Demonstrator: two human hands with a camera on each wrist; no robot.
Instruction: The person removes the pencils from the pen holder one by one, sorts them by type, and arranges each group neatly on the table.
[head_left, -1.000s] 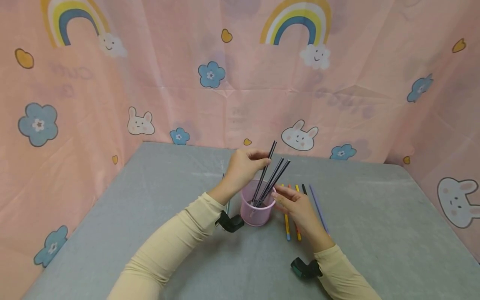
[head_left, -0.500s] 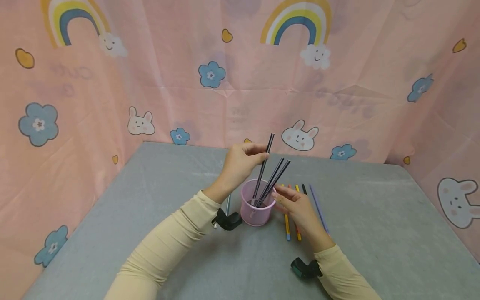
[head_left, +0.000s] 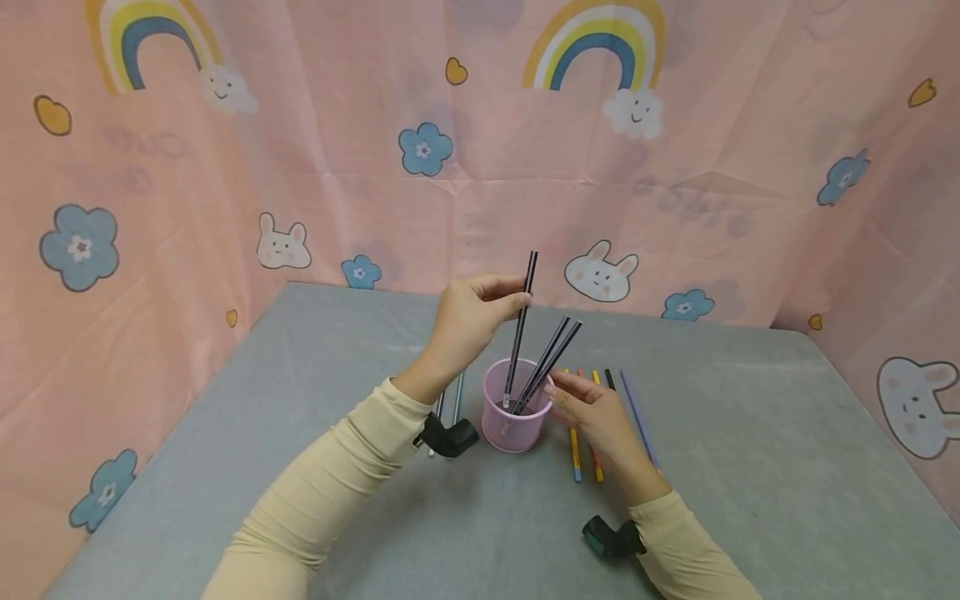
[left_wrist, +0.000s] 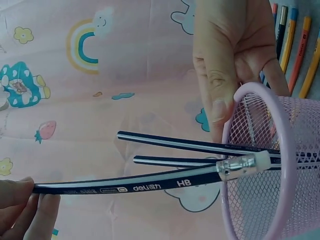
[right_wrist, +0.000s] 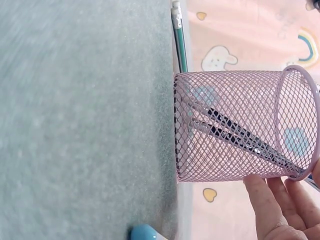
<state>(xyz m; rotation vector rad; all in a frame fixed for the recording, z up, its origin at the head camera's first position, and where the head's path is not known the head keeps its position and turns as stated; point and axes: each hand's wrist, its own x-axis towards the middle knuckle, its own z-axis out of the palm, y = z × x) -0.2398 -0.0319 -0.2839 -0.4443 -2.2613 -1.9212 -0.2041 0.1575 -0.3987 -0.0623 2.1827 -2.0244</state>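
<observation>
The left hand pinches a dark striped pencil near its top, nearly upright, eraser end down at the mouth of the pink mesh cup; the right hand, nearer the cup, grips its right rim.

The person's left hand has risen higher above the pink mesh cup and farther to its left. The striped pencil it pinches has come up too, leaning less. The black wrist camera has shifted away leftward, uncovering more of the pencils left of the cup.
</observation>
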